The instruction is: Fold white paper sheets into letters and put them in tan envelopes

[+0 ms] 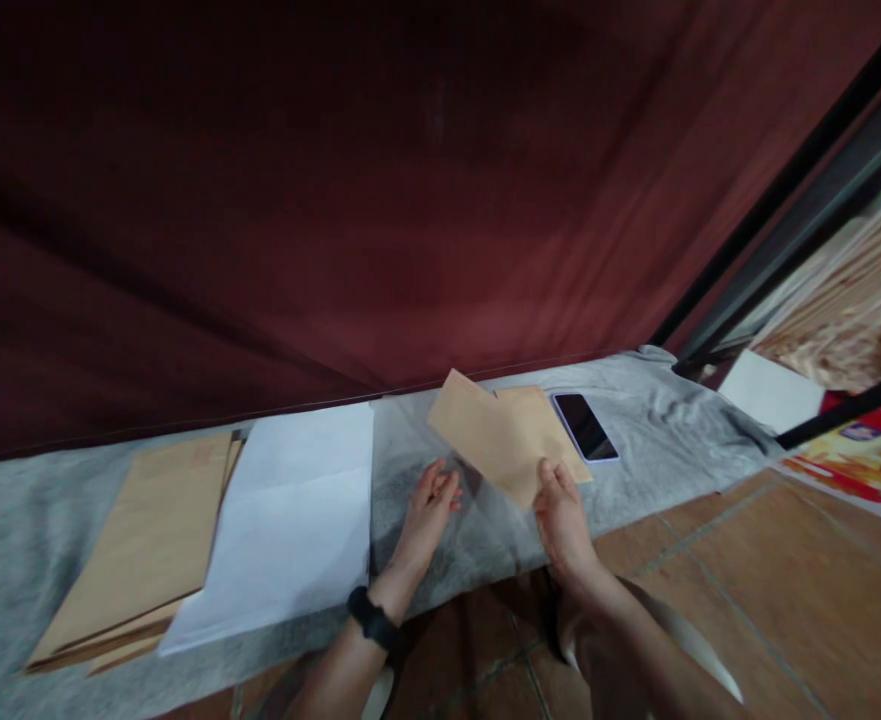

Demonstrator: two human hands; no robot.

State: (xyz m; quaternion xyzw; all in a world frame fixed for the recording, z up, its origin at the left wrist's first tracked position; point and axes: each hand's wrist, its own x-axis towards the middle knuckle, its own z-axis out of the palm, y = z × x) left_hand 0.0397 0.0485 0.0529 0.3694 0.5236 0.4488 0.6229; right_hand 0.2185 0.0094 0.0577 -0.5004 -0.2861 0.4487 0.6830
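Writing on envelope [494,432] unreadable

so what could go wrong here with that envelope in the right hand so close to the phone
The right hand pinches the brown envelope by one corner only, so it could slip. A second envelope beneath touches the phone; a sweep might nudge it. The left hand rests on thin clear film that could crease.

Both forearms reach forward, side by side. The left hand [429,510] lies palm down with fingers stretched flat; the right hand [562,515] is raised slightly, its fingers pinched closed.
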